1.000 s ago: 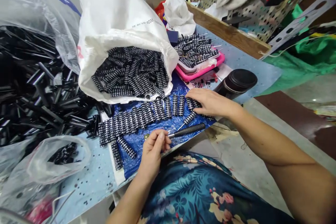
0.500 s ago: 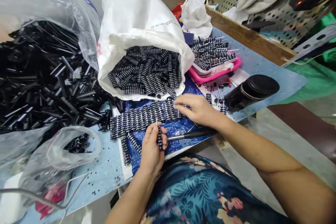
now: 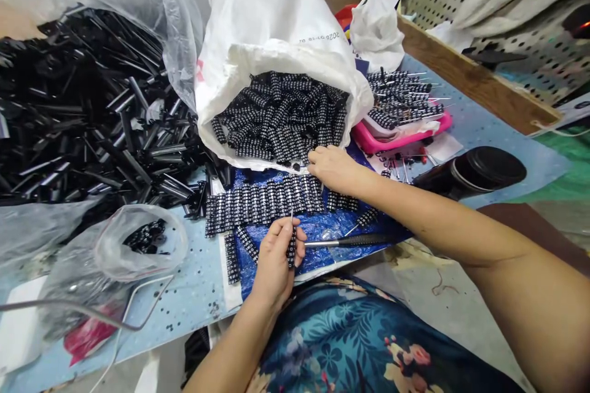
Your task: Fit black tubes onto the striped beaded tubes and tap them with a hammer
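My left hand (image 3: 273, 264) is closed round a black roll with white markings (image 3: 292, 250), held upright; a thin metal pin sticks out of its top. At the right side of the open mouth of a white sack (image 3: 276, 6), my right hand (image 3: 336, 170) has its fingers bent together, fingertips by the lip. Whether anything is between them is hidden. Many similar rolls (image 3: 281, 113) fill the sack mouth. Below it, a row of rolls (image 3: 265, 202) lies side by side on a blue plastic sheet (image 3: 318, 227). A black-handled metal rod (image 3: 362, 239) lies right of my left hand.
Black plastic tubes (image 3: 92, 129) are heaped at left beside clear plastic. A small clear bag (image 3: 177, 242) holds black bits. At right are a pink tray (image 3: 401, 142) with pinned rolls and a dark cylindrical container (image 3: 488, 169). A wooden rail (image 3: 474, 89) edges the back.
My right hand has moved up from the end of the row to the sack's mouth. My left hand keeps hold of its roll. The whole view has shifted slightly.
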Demonstrator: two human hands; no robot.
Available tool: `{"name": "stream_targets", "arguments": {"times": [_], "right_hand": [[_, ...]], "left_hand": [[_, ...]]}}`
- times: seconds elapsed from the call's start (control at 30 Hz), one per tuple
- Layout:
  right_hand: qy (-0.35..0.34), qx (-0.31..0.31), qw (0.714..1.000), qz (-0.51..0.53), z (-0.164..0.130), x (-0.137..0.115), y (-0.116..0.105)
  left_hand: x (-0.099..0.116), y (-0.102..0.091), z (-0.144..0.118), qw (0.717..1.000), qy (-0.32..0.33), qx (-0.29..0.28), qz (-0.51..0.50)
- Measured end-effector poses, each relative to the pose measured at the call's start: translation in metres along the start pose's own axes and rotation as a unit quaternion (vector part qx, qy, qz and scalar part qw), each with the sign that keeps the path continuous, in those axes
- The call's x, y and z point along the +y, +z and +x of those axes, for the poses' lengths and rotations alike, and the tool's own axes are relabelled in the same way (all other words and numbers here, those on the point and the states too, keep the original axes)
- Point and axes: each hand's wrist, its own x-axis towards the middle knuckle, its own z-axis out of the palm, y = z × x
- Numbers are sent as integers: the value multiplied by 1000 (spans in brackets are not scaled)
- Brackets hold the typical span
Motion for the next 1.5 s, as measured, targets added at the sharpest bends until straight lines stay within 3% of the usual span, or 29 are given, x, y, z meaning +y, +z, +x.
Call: {"name": "stream_targets", "arguments": {"times": [0.37, 0.53, 0.6, 0.67, 0.77, 0.83, 0.93, 1.07, 1.27, 1.5], "right_hand": [[14, 49, 999, 15, -9, 5, 14], [31, 139, 986, 85, -21, 6, 10], [58, 211, 960, 177, -30, -3, 4], [79, 264, 910, 311, -40, -20, -2], [74, 255, 836, 481, -53, -53, -7], [71, 247, 811, 525, -58, -70, -8], [69, 268, 799, 534, -60, -82, -8], [49, 280, 815, 505, -62, -86, -8], [-22, 331, 903, 274, -63, -84, -4], [-112, 239, 918, 296, -56, -65, -12]], "left_hand": [[-6, -1, -3, 1000, 2, -6, 4], [-6, 0, -4, 1000, 5, -5, 10], [-4, 2, -4, 1000, 13, -10, 15], [-2, 5, -4, 999, 25, -29, 28], [0, 8, -4, 995, 39, -69, 56], [0, 9, -5, 994, 44, -78, 66], [0, 7, -6, 994, 48, -71, 74], [-3, 5, -9, 993, 53, -64, 85], [-8, 4, -10, 997, 58, -23, 48], [-5, -4, -6, 996, 66, -22, 49]]}}
